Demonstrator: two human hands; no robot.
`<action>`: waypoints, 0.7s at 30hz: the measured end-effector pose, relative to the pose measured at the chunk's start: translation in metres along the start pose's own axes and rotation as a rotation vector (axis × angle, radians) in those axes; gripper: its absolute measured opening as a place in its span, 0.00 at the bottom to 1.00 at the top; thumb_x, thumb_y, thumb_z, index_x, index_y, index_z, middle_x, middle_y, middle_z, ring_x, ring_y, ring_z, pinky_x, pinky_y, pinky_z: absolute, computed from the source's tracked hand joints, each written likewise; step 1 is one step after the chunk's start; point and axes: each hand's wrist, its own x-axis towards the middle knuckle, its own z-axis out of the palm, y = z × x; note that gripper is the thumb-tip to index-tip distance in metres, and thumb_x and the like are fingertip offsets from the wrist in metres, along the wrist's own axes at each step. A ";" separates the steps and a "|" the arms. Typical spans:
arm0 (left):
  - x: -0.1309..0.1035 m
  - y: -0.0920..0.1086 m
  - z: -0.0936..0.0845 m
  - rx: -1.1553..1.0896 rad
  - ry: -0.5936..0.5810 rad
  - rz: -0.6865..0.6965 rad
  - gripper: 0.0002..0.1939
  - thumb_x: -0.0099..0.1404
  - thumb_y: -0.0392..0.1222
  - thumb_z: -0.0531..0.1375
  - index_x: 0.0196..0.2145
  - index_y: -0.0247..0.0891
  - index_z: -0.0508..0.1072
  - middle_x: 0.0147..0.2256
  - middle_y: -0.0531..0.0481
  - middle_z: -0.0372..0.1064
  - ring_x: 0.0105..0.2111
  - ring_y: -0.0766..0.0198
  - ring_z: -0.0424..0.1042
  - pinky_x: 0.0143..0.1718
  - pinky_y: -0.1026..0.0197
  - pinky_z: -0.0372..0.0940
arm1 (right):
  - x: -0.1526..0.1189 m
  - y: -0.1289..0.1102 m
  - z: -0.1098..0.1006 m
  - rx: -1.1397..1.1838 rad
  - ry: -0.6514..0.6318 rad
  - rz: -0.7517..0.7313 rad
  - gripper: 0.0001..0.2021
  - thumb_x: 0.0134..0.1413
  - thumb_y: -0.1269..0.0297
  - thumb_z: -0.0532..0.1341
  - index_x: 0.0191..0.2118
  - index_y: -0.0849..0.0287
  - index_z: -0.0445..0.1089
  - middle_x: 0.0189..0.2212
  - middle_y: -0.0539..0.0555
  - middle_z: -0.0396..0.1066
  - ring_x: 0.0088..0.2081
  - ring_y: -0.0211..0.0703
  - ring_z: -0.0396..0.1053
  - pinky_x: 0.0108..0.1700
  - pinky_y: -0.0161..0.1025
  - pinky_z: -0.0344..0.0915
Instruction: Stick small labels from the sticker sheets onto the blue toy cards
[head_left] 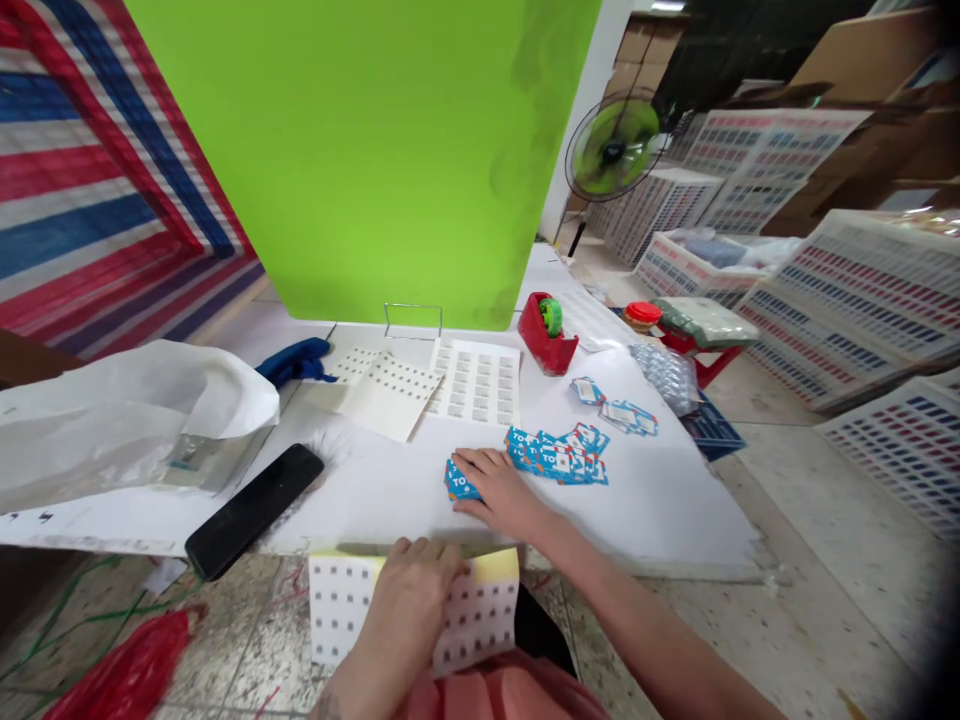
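Note:
My left hand [412, 600] is closed on a sheet of small dark-printed stickers [480, 615] at the table's front edge, its fingers curled over the top. My right hand [499, 490] lies with fingers spread on a blue card [459, 482] on the white table [637, 520]. Just right of that hand, blue and white cards [559, 456] overlap in a spread row. Two smaller groups of cards [628, 417] lie behind them. Sheets of barcode labels [480, 382] and dotted sheets [386, 385] lie farther back.
A black phone [255, 510] lies at the left front beside a white plastic bag [135, 410]. Behind are a blue glove [296, 360], a red tape dispenser [546, 340] and a tall green panel [375, 160]. A fan [613, 150] and crates [847, 310] stand beyond the right edge.

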 end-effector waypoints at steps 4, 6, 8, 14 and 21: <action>0.010 -0.005 -0.006 0.045 -0.003 -0.026 0.11 0.67 0.33 0.48 0.36 0.40 0.69 0.33 0.50 0.69 0.34 0.58 0.67 0.37 0.55 0.56 | 0.007 0.002 0.000 -0.016 -0.022 0.013 0.31 0.53 0.52 0.61 0.60 0.58 0.57 0.52 0.62 0.64 0.50 0.55 0.59 0.51 0.52 0.57; 0.015 -0.007 -0.009 0.046 -0.011 -0.032 0.10 0.67 0.33 0.48 0.36 0.40 0.69 0.33 0.50 0.69 0.34 0.58 0.67 0.37 0.56 0.56 | 0.010 0.004 -0.002 -0.004 -0.018 0.033 0.28 0.54 0.55 0.61 0.59 0.57 0.59 0.49 0.61 0.66 0.49 0.54 0.60 0.50 0.53 0.58; 0.020 -0.009 -0.012 0.037 -0.016 -0.033 0.10 0.67 0.33 0.48 0.36 0.40 0.68 0.33 0.50 0.70 0.34 0.58 0.68 0.37 0.56 0.57 | 0.010 0.006 -0.008 0.059 0.025 0.035 0.26 0.55 0.56 0.60 0.58 0.56 0.60 0.49 0.61 0.66 0.49 0.53 0.61 0.51 0.52 0.58; 0.034 -0.009 -0.013 0.013 -0.054 -0.021 0.12 0.67 0.34 0.47 0.35 0.39 0.70 0.33 0.49 0.71 0.35 0.58 0.69 0.37 0.56 0.58 | -0.005 0.018 -0.032 0.272 0.138 0.052 0.16 0.60 0.60 0.56 0.52 0.54 0.67 0.48 0.58 0.67 0.50 0.46 0.63 0.53 0.47 0.60; 0.039 0.000 -0.013 -0.048 -0.156 0.068 0.10 0.66 0.34 0.49 0.36 0.39 0.70 0.37 0.48 0.72 0.39 0.58 0.70 0.42 0.56 0.59 | 0.016 0.004 -0.020 0.092 -0.097 -0.007 0.33 0.50 0.53 0.64 0.61 0.51 0.55 0.58 0.61 0.56 0.55 0.55 0.56 0.54 0.53 0.55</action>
